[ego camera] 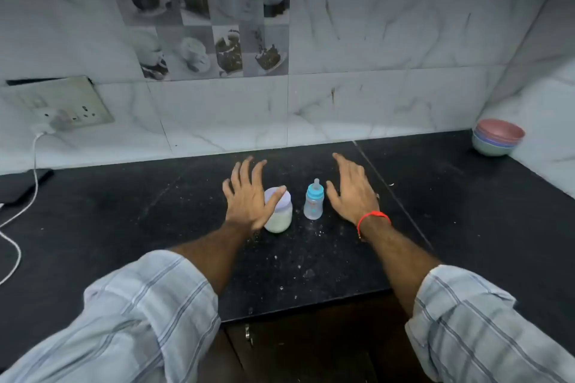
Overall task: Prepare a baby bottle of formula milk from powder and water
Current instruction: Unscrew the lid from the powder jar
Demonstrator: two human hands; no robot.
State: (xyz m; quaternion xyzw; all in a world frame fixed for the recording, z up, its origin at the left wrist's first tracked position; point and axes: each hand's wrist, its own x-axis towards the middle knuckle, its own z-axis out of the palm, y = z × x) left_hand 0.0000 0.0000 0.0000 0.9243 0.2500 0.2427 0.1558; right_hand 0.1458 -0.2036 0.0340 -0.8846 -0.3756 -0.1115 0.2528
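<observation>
Two striped sleeves [149,314] are reaching forward over the black counter [311,274], which is showing pale specks. The left hand [249,199] is hovering with fingers spread and straight, its thumb lying across the lid of the powder jar [281,218]; whether it is touching is unclear. The right hand [353,193], wearing a red thread [373,216], is spread open just beside the baby bottle [313,200], gripping nothing. Bottle and jar are standing upright, close together. The small, light bottle could be tipping if the right hand brushes it. Stacked bowls [497,137] are sitting far right.
</observation>
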